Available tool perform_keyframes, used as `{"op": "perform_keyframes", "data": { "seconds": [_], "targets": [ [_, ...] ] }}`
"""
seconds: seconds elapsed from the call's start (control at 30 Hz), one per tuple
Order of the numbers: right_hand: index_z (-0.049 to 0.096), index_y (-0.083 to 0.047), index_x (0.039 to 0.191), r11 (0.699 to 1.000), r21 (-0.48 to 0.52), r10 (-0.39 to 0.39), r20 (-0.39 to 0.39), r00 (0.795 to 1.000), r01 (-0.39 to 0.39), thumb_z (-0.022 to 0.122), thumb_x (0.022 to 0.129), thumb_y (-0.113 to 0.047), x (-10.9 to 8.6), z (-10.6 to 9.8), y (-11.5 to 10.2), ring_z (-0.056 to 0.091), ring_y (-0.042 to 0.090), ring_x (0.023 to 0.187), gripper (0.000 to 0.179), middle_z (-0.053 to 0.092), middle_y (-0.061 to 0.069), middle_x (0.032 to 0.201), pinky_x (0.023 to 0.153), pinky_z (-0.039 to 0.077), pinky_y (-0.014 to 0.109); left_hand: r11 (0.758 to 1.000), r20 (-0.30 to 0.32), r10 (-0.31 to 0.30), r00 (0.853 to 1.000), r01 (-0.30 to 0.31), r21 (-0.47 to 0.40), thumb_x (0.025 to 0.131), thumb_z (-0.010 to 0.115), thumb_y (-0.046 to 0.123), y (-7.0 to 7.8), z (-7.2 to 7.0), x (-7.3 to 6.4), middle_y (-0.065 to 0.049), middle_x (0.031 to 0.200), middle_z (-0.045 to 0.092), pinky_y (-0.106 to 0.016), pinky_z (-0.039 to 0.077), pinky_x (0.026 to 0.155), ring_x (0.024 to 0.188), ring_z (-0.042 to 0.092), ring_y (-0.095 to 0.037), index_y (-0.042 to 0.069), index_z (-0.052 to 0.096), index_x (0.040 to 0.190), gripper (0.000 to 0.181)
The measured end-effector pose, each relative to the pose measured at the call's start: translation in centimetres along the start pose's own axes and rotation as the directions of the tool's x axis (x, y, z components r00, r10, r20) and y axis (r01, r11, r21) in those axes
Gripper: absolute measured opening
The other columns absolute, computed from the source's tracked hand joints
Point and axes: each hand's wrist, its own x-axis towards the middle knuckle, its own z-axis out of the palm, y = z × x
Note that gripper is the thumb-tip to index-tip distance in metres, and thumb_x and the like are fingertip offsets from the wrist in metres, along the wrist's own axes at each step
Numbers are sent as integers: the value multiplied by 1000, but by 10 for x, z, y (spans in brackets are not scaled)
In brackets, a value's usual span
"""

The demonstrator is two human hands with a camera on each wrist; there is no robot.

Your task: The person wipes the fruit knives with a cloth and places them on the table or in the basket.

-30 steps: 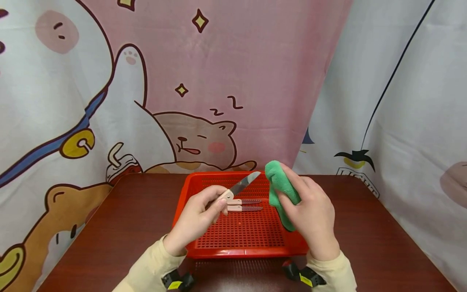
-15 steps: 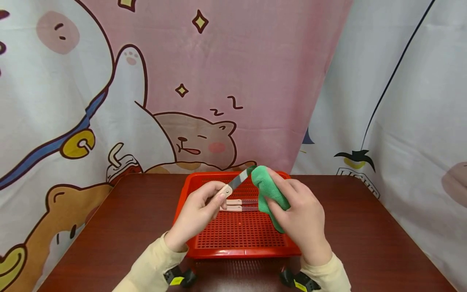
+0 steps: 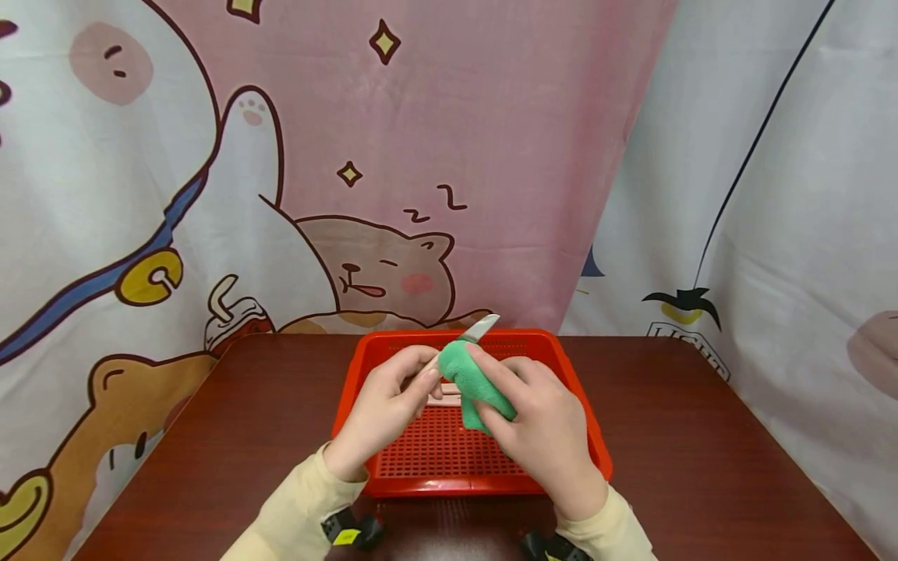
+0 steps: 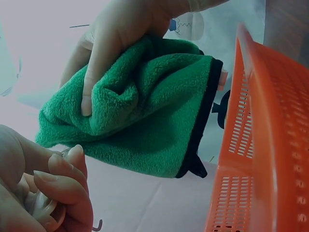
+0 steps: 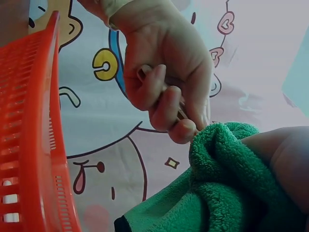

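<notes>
My left hand (image 3: 384, 405) grips the pale handle of a knife (image 3: 482, 328) above the basket, its blade slanting up and to the right. A folded green cloth (image 3: 471, 382) is pinched in my right hand (image 3: 540, 425) and wraps the blade close to the handle, leaving the tip bare. In the left wrist view the cloth (image 4: 145, 111) hangs with a black-edged corner, right beside my left fingertips. The right wrist view shows my left fingers (image 5: 169, 104) curled round the handle.
Beneath both hands a red perforated basket (image 3: 484, 486) stands on the dark brown table (image 3: 673, 452). Inside it lie pale-handled knives (image 3: 445, 396), their blades covered by the cloth in the head view. A printed curtain (image 3: 491, 156) hangs behind the table.
My right hand has moved left with the cloth, from beside the blade tip, onto the blade and down to near the handle. My left hand has stayed nearly still.
</notes>
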Motion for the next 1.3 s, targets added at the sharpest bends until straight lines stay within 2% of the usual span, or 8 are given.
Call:
{"op": "perform_keyframes", "data": {
  "seconds": [0.4, 0.57, 0.77, 1.07, 1.3],
  "targets": [
    [63, -31, 134, 1000, -21, 12, 9, 1000, -11, 82, 74, -14, -1, 4, 3, 57, 16, 74, 65, 64, 3, 92, 50, 48, 32, 1000, 8, 19, 1000, -19, 23, 102, 56, 11, 0, 2, -2, -5, 75, 58, -27, 46, 52, 55, 48, -13, 10, 64, 108, 10],
    [63, -31, 134, 999, -28, 32, -7, 999, -32, 80, 73, -14, 0, 2, 7, 57, 18, 74, 65, 64, 2, 92, 51, 49, 34, 1000, 4, 3, 1000, -3, 28, 101, 58, 11, 0, 2, -3, -6, 76, 59, -26, 46, 52, 56, 49, -13, 10, 65, 108, 10],
    [63, -30, 134, 998, -38, 47, -20, 999, -48, 79, 75, -14, 2, -1, 11, 58, 20, 75, 63, 65, 2, 93, 52, 48, 36, 1000, 7, -27, 1000, 27, 16, 101, 59, 13, 1, 2, -5, -1, 73, 56, -25, 43, 49, 54, 47, -12, 10, 66, 107, 10],
    [62, -29, 135, 994, -55, 94, -24, 995, -96, 77, 78, -15, 3, -8, 19, 59, 22, 77, 61, 66, 5, 94, 53, 48, 38, 999, 7, -12, 1000, 11, 42, 100, 59, 14, 0, 1, -7, 2, 77, 60, -25, 41, 48, 54, 46, -11, 12, 66, 105, 9],
    [63, -29, 135, 987, -58, 147, -35, 988, -149, 77, 80, -17, 2, -14, 28, 60, 23, 79, 58, 66, 5, 94, 55, 48, 39, 1000, 40, -29, 999, 28, 7, 100, 59, 10, 0, 1, -8, -1, 76, 60, -25, 42, 48, 53, 45, -11, 9, 65, 107, 9]
  ]
}}
